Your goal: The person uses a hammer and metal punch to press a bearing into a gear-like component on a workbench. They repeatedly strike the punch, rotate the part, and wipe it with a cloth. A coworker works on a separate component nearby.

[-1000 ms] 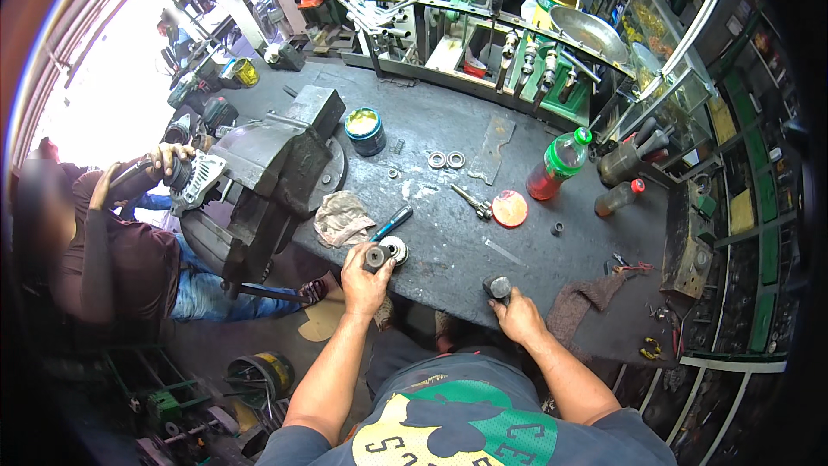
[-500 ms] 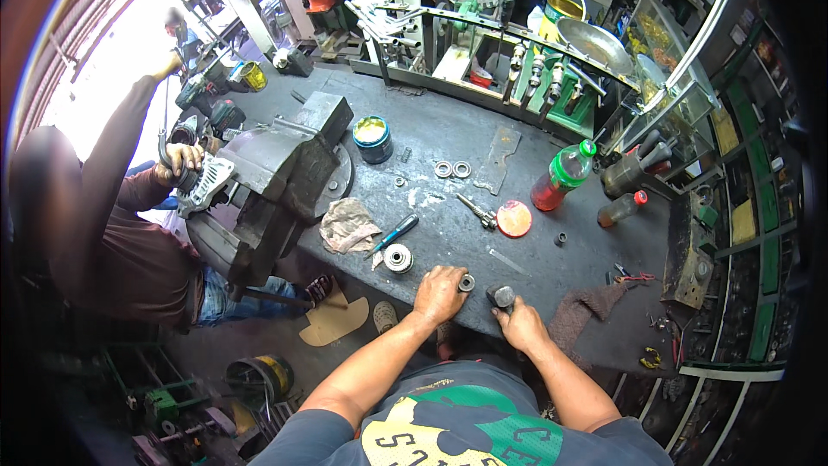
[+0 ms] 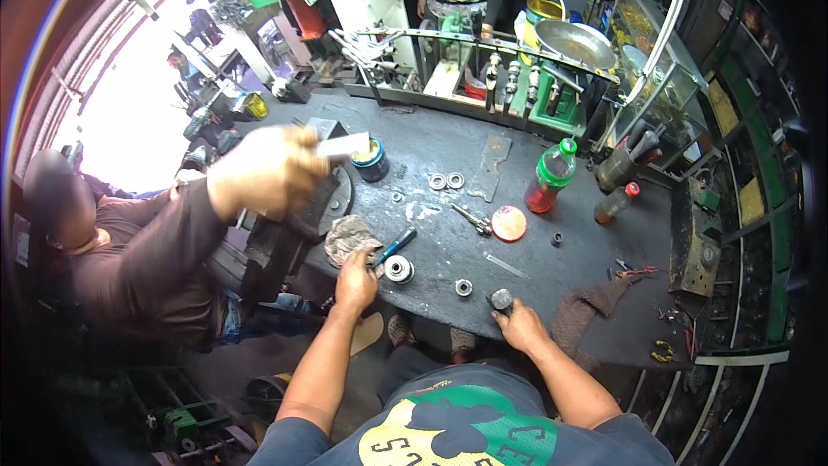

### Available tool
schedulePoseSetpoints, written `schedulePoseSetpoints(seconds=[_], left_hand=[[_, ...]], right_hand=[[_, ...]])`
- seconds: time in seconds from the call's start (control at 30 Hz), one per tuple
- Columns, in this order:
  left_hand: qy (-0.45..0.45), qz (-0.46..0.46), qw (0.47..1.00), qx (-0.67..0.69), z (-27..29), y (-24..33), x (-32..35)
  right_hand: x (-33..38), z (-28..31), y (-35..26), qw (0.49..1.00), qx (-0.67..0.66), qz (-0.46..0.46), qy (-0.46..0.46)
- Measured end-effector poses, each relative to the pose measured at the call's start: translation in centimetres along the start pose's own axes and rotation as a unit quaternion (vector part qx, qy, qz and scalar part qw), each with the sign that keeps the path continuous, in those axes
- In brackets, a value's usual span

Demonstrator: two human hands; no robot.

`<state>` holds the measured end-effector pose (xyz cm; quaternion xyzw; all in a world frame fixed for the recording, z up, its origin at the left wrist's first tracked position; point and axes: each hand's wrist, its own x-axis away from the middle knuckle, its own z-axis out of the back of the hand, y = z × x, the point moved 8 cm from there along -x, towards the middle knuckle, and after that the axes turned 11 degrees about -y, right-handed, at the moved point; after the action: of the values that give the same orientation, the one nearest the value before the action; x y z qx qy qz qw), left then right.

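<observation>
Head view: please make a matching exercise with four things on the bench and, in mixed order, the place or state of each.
Things:
1. bottle
2. red lid
3. left hand
4. right hand

Places or states:
A. at the bench's near edge, on a small dark part
B. upright, green cap on
C. flat beside the scissors
D. by the rag and screwdriver

Pairs: 1-B, 2-C, 3-D, 4-A

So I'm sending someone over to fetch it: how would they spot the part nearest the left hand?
Start at the dark workbench, near edge. Beside the left hand, just right of the grey rag and below the blue-handled tool, sits a round metal gear-like part. It is larger and taller than the small bearing further right, with a dark centre hole.
</observation>
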<state>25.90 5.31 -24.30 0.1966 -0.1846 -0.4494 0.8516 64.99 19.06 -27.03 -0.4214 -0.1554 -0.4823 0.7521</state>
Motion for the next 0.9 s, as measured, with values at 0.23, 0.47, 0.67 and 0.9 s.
schedulePoseSetpoints(seconds=[0.23, 0.47, 0.67, 0.9], left_hand=[[0.081, 0.012, 0.990, 0.118, -1.4, 1.0, 5.3], [0.075, 0.119, 0.979, 0.149, -5.7, -5.9, 18.1], [-0.147, 0.421, 0.892, 0.075, -15.8, -20.3, 37.4], [-0.370, 0.484, 0.788, 0.090, -25.0, -22.4, 54.6]], right_hand=[[-0.4, -0.3, 1.0, 0.999, -0.012, 0.016, 0.032], [-1.0, -0.9, 1.4, 0.997, -0.015, 0.061, 0.035], [-1.2, -0.7, 1.6, 0.998, 0.002, 0.056, 0.017], [-1.8, -1.2, 1.7, 0.995, 0.039, 0.087, 0.042]])
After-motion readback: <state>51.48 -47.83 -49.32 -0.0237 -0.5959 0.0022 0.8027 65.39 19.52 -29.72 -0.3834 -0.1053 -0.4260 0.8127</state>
